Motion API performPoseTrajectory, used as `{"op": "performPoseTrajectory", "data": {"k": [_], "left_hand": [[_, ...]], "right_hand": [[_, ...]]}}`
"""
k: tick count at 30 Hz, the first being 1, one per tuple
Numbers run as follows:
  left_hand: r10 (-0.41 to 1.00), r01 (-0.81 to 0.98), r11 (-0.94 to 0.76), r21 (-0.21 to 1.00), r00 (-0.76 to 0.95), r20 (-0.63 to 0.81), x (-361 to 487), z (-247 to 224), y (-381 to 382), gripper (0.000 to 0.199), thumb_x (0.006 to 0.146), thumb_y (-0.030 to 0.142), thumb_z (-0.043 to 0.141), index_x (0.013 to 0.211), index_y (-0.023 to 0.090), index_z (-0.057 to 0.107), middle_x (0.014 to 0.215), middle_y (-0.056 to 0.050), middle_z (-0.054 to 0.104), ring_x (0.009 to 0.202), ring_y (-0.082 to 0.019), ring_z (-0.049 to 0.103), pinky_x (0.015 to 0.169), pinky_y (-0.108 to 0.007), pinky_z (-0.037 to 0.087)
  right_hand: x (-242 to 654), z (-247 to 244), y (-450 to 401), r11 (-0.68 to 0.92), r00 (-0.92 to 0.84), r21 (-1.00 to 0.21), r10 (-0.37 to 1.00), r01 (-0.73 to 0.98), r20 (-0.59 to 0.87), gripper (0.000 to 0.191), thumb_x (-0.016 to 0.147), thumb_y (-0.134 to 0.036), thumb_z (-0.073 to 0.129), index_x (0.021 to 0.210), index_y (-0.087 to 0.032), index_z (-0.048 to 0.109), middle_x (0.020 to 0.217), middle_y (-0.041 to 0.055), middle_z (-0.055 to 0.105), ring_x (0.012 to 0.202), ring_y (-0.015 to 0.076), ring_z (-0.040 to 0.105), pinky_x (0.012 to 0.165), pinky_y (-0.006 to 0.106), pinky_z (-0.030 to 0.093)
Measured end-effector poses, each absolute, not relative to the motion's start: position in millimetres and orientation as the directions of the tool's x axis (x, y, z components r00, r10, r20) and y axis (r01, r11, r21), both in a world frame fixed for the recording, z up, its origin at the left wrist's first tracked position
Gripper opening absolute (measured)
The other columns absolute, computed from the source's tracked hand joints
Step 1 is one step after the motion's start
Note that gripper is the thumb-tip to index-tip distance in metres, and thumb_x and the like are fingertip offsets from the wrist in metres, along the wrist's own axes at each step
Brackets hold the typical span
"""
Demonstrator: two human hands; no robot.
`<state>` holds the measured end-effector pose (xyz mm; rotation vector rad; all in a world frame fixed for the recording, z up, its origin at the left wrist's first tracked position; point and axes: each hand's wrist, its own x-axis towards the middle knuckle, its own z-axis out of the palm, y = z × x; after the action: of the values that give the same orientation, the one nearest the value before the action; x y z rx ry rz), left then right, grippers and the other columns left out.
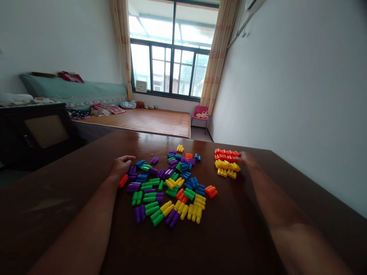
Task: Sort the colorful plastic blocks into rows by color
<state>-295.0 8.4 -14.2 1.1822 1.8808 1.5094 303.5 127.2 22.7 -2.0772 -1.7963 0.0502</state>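
Note:
Many plastic building blocks, each shaped like joined finger-like tubes, lie loose in a pile (164,183) of purple, green, blue, yellow and orange on the dark table. At the pile's left edge my left hand (122,166) rests with fingers stretched out, beside purple blocks (132,172) and above a lone orange block (123,180). On the right, orange-red blocks (225,157) are lined up in rows, with rows of yellow blocks (227,165) nearer to me. My right hand (245,157) has its fingers closed on the right end of an orange-red row.
The brown table (229,236) has its far edge close to a bed (160,119) with a mat. A dark cabinet (43,130) stands left, a pink chair (200,113) by the right wall. Behind are a window and curtains (219,53).

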Motion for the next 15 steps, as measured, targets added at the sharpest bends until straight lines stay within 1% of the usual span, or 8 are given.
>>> {"op": "performPoseTrajectory", "data": {"k": [3,6,8,11,13,15], "left_hand": [[0.825,0.348,0.033,0.937,-0.538,0.171,-293,-12,7,0.033,0.055,0.025,0.056,0.081,0.016,0.074,0.049,0.003,0.058,0.041,-0.01,0.042,0.038,-0.019,0.03],[0.82,0.375,0.028,0.927,-0.539,0.193,-291,-11,6,0.032,0.055,0.023,0.055,0.08,0.016,0.075,0.046,0.004,0.056,0.039,-0.009,0.038,0.038,-0.02,0.028],[0.819,0.393,0.025,0.919,-0.535,0.206,-291,-11,5,0.033,0.056,0.023,0.055,0.08,0.015,0.075,0.045,0.004,0.054,0.038,-0.008,0.036,0.037,-0.02,0.026],[0.81,0.405,0.022,0.914,-0.543,0.221,-291,-10,4,0.032,0.057,0.022,0.055,0.08,0.015,0.076,0.045,0.003,0.055,0.038,-0.009,0.037,0.037,-0.02,0.027],[0.775,0.383,0.001,0.924,-0.584,0.241,-290,-9,5,0.029,0.058,0.022,0.056,0.079,0.015,0.076,0.048,0.002,0.057,0.041,-0.009,0.041,0.039,-0.02,0.029],[0.732,0.306,-0.071,0.95,-0.631,0.258,-285,-7,7,0.026,0.058,0.023,0.059,0.077,0.015,0.075,0.056,-0.001,0.063,0.048,-0.011,0.05,0.043,-0.02,0.035]], "right_hand": [[309,15,137,-0.117,0.174,-0.287,0.967,0.951,0.185,0.029,0.072,-0.039,0.067,0.085,-0.013,0.07,0.079,0.0102,0.072,0.071,0.0208,0.065,0.06,0.027,0.045],[304,16,130,-0.069,0.165,-0.311,0.942,0.948,0.294,0.03,0.08,-0.037,0.058,0.097,-0.015,0.069,0.096,0.0118,0.072,0.084,0.022,0.067,0.068,0.028,0.048],[291,22,119,0.027,0.107,-0.343,0.925,0.939,0.366,0.031,0.084,-0.038,0.054,0.101,-0.016,0.068,0.101,0.0114,0.071,0.088,0.0218,0.066,0.073,0.029,0.048],[254,32,96,0.275,-0.115,-0.375,0.911,0.885,0.396,0.029,0.085,-0.038,0.053,0.101,-0.019,0.069,0.101,0.0077,0.072,0.087,0.0195,0.066,0.076,0.029,0.049],[223,34,79,0.428,-0.289,-0.381,0.883,0.82,0.37,0.027,0.084,-0.038,0.055,0.099,-0.022,0.069,0.096,0.0046,0.072,0.081,0.0175,0.067,0.074,0.027,0.05],[190,30,64,0.521,-0.417,-0.393,0.85,0.757,0.323,0.026,0.083,-0.037,0.058,0.101,-0.023,0.069,0.091,0.0027,0.073,0.076,0.0161,0.066,0.071,0.026,0.05]]}}
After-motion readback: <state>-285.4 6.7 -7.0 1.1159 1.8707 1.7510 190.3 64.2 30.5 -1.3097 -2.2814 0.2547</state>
